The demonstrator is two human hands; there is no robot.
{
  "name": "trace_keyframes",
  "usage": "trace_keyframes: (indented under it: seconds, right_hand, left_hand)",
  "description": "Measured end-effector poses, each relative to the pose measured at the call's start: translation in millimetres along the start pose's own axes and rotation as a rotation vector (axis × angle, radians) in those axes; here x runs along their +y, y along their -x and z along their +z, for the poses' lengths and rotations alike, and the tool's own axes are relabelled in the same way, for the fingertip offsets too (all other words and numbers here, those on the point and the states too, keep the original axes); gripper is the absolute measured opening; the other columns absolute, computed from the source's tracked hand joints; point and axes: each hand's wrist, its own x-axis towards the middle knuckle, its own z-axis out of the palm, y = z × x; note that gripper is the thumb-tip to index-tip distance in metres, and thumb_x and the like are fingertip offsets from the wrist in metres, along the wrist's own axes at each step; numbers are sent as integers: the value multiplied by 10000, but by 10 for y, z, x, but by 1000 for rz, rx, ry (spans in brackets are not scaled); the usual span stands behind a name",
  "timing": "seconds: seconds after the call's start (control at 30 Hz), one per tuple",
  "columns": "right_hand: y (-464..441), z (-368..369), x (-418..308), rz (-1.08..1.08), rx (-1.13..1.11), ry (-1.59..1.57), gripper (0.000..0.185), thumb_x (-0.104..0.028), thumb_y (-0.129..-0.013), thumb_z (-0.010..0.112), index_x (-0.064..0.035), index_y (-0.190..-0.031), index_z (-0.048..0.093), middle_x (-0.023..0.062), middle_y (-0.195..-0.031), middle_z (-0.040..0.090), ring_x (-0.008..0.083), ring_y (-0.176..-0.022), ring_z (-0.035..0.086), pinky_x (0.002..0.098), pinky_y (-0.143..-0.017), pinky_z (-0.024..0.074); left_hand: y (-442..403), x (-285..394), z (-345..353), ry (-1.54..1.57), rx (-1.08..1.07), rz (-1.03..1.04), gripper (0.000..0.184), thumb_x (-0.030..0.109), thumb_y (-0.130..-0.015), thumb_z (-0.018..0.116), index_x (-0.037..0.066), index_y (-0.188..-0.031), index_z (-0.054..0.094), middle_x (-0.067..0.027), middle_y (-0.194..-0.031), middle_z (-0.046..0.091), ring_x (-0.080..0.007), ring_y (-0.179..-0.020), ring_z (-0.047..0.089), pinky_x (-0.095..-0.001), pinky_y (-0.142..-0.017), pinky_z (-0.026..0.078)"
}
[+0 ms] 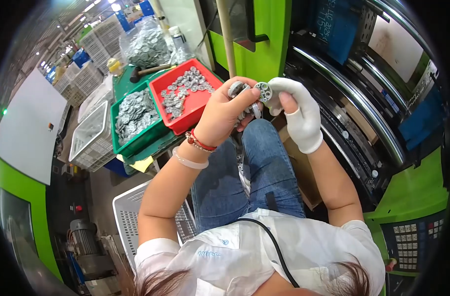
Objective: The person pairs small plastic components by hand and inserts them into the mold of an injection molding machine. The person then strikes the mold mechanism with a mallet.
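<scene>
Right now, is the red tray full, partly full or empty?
Partly full. Small metal pieces cover the left and upper parts of the red tray as pictured, while bare red floor shows toward the lower right.

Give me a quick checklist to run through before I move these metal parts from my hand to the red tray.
1. Metal parts held in left hand: ok.
2. Right hand gloved: ok, though the thumb tip pokes out.
3. Left hand gloved: not ok, it is bare.
4. Left wrist free of jewelry: not ok, a bangle and red bracelet are on it.
5. Space in red tray: ok, some bare floor shows.
6. Parts free of flaws: cannot tell, too small.
</scene>
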Motion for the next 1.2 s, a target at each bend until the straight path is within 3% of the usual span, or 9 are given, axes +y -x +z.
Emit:
trace_keyframes:
  seconds: [0.07,0.13,0.27,0.37,0.6,0.77,0.9,1.03,1.2]
  right_hand:
    - [-4,-100,-11,265,-30,-200,217,-115,-899,593,-12,-1088,562,47,-914,631,102,-792,586,240,-702,491]
    - [-3,-97,55,232,25,-73,257,-154,-885,624,3,-1074,550,59,-902,630,52,-721,551,185,-609,450]
    - [15,-276,-73,346,146,-25,219,-136,-853,653,-3,-988,542,32,-780,606,39,-575,516,186,-480,405]
    - [61,-358,-230,317,257,62,189,-122,-851,647,-15,-957,533,18,-751,587,33,-581,516,183,-476,405]
    - [284,-472,-357,194,316,218,207,-126,-855,649,-13,-973,521,19,-838,609,66,-756,581,230,-673,485]
    - [445,-625,-508,88,190,16,347,-155,-898,607,-7,-1195,508,76,-1090,550,137,-985,551,294,-859,449]
    - [541,-772,-711,4,166,217,331,-139,-894,606,-5,-1185,522,69,-1105,528,139,-989,550,293,-856,450]
    - [689,-890,-811,77,151,86,359,-120,-886,613,-5,-1208,502,52,-1067,545,132,-934,571,286,-822,464]
    - [826,-950,-895,68,243,226,392,-99,-873,626,-17,-1231,491,48,-1048,550,125,-889,573,275,-782,472]
  left_hand:
    - [-83,-70,-41,-89,-17,-4,181,191,-901,578,46,-1007,551,-38,-753,592,-68,-509,496,-192,-385,341]
    - [-187,-142,-27,-170,-57,11,185,190,-898,586,44,-1007,551,-40,-750,596,-69,-517,496,-194,-391,341]
    - [-364,-248,151,-186,-88,32,186,185,-902,583,45,-1018,545,-45,-751,598,-72,-527,500,-192,-397,335]
    - [-464,-294,317,-110,-155,75,186,176,-903,577,39,-1022,536,-43,-742,591,-70,-525,499,-185,-392,339]
    - [-565,-316,490,63,-331,-44,172,194,-898,564,57,-997,530,-50,-729,584,-80,-466,476,-190,-361,335]
    - [-640,-265,664,285,-589,-221,178,205,-906,547,46,-985,533,-33,-726,576,-76,-453,456,-190,-364,326]
    - [-740,-386,832,402,-762,-355,172,215,-903,533,61,-980,519,-40,-697,573,-90,-449,443,-190,-367,342]
    - [-766,-431,1015,405,-859,-450,191,245,-901,554,68,-971,535,-30,-711,568,-65,-431,452,-177,-348,310]
    - [-752,-470,1174,392,-923,-493,201,245,-904,551,65,-990,535,-27,-716,573,-61,-437,455,-178,-347,314]
